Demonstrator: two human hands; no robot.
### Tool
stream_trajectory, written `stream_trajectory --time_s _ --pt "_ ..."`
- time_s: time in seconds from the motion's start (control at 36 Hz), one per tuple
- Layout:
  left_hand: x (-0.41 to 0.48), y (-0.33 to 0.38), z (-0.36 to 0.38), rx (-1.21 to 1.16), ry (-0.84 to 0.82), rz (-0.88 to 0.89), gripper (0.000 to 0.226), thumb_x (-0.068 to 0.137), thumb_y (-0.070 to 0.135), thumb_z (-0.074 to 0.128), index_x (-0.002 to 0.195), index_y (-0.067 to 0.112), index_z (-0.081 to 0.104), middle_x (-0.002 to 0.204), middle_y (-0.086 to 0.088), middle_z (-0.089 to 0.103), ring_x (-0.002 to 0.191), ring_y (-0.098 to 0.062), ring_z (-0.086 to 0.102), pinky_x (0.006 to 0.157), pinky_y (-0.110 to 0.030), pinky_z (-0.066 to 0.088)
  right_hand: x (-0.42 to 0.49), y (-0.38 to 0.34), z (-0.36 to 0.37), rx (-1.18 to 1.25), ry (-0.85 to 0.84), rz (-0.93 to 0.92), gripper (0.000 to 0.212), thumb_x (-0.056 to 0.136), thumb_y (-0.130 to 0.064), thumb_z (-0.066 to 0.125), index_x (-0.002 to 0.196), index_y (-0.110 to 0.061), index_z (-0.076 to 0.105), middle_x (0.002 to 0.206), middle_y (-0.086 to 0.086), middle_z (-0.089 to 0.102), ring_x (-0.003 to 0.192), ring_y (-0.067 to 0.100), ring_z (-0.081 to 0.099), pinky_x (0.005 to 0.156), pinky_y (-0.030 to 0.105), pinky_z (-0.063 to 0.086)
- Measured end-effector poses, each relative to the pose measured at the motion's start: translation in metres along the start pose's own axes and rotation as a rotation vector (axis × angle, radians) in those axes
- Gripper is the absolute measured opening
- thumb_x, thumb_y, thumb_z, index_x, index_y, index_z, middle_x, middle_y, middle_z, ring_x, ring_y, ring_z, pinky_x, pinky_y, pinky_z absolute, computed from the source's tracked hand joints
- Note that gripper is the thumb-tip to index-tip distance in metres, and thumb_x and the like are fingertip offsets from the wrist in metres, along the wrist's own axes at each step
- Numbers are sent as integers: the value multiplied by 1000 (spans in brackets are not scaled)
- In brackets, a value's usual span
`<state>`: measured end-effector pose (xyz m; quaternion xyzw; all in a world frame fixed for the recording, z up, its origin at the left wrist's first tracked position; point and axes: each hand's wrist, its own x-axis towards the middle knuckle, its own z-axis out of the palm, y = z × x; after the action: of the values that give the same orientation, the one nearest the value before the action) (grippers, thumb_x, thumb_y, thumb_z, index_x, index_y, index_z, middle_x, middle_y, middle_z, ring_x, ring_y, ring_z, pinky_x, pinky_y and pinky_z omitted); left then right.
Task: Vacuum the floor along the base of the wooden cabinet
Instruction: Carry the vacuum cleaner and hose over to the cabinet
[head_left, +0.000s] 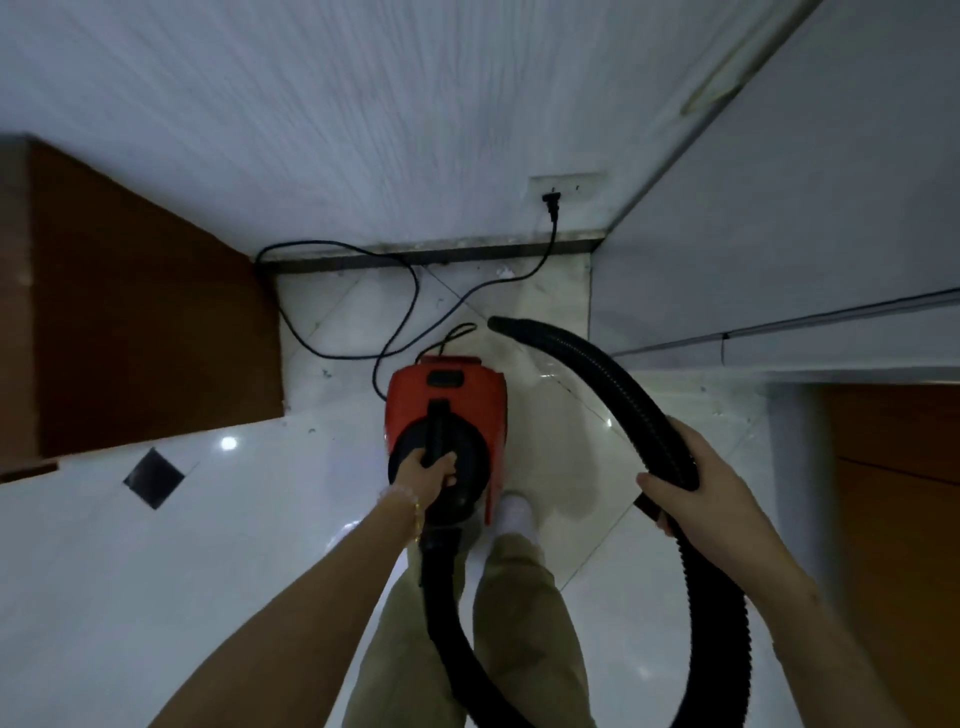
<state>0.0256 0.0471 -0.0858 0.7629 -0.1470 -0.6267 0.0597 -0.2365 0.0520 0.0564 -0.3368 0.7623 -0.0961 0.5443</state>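
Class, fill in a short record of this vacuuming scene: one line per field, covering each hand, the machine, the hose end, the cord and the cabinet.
left hand: closed on the carry handle of the red vacuum
right hand: wrapped around the black hose
hose end: open, no nozzle, pointing towards the wall
power cord: plugged into wall socket, looped on the floor
wooden cabinet: to the left, against the wall

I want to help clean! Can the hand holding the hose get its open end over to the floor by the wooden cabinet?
Probably yes. The right hand grips the black hose well behind its open end, and the tiled floor toward the wooden cabinet holds only the loose power cord.
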Motion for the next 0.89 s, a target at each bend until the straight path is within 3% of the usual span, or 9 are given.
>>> stream_trajectory --time_s 0.17,0.28,0.36,0.56,0.78,0.89 --pt "-82 -30 -37 -311 105 -17 29 94 16 53 119 1 54 74 -7 57 68 -17 54 67 -29 47 -50 -52 -25 -132 -105 -147 53 86 -13 62 124 -45 45 78 2 62 45 10 56 52 26 46" --pt "-141 -48 -58 -454 195 29 16 93 16 54 108 10 53 72 -5 57 66 -14 54 65 -25 47 -83 -87 -29 -243 -196 -245 48 86 -13 62 126 -35 47 75 4 61 50 16 57 54 29 48" --pt "-188 -68 -72 -588 243 50 13 94 13 53 104 5 52 72 -5 55 65 -15 53 65 -26 47 -115 -110 -23 -337 -270 -335 48 88 -16 61 132 -30 46 80 6 63 55 20 59 57 30 50" --pt "-275 -128 -102 -921 336 87 15 95 10 51 107 3 53 73 -6 54 66 -17 52 63 -26 46 -184 -156 8 -475 -381 -579 49 86 -12 60 130 -28 47 76 8 61 53 22 59 57 33 50" --pt "-330 -196 -133 -1155 450 35 36 95 8 49 126 -11 50 71 -7 53 64 -17 51 60 -25 48 -248 -201 74 -677 -612 -684 51 85 -10 59 129 -31 46 72 8 60 50 16 58 47 25 48" --pt "-352 -243 -151 -1266 487 -2 34 94 11 51 122 -8 54 71 -8 56 66 -19 53 77 -35 48 -281 -211 119 -754 -704 -751 52 85 -8 59 128 -32 47 70 6 60 48 15 57 47 26 49"
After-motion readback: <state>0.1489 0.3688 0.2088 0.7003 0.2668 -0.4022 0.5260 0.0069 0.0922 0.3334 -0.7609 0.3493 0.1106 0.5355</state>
